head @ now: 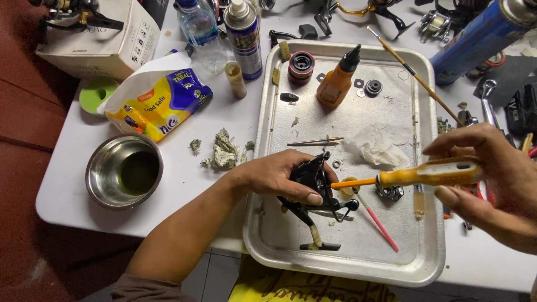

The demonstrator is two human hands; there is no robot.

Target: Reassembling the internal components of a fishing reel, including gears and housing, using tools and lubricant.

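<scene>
Black fishing reel body (313, 178) over tray, orange-handled screwdriver (417, 176) against it

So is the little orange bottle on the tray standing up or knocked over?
Standing up. The orange bottle sits on its base on the metal tray, with its black pointed cap on top.

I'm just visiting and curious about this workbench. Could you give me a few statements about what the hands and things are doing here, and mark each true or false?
1. The left hand grips a black fishing reel body over the metal tray. True.
2. The right hand holds a pink brush. False: it holds an orange-handled screwdriver; the pink stick lies in the tray.
3. The steel bowl sits inside the tray. False: it stands on the table, left of the tray.
4. An orange bottle stands upright in the tray. True.
</scene>
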